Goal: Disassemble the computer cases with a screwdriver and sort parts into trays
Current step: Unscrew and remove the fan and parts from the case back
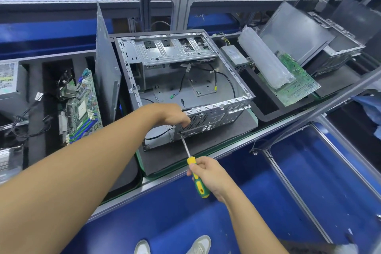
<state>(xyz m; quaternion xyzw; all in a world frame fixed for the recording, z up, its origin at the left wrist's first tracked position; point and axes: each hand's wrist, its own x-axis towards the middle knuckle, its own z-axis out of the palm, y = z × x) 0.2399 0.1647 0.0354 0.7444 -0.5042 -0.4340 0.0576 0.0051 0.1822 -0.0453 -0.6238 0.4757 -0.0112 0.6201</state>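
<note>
computer case point(185, 80) | open-topped, gutted, loose cables | screwdriver point(196, 173) at rear panel

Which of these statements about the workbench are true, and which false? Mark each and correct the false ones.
1. The right hand grips a screwdriver. True.
2. The screwdriver's tip meets the rear panel of the case. True.
3. The left hand hangs free. False: it grips the case's rear edge.
4. The case is closed. False: its upper side is open, showing cables inside.
5. A motherboard sits in the tray left of the case. True.
</note>
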